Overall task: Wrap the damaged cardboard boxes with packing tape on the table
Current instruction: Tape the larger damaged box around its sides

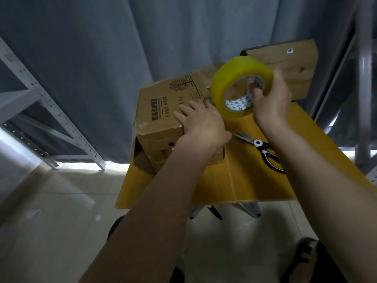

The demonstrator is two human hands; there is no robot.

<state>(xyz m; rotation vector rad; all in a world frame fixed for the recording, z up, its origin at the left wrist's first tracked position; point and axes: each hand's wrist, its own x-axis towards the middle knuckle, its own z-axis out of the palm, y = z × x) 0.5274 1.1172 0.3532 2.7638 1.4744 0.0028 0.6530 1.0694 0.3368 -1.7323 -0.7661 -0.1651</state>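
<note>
right hand (271,105) grips tape roll (240,86), fingers through its core, roll raised just left of it | left hand (202,123) flat, fingers straight, pressing printed cardboard box (163,111) beneath | scissors (263,150) on table (255,180) below right wrist | second box (289,64) beyond right hand

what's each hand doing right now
Left hand: open, fingers flat, pressing on the printed box.
Right hand: closed on the tape roll, fingers through its core.
</note>
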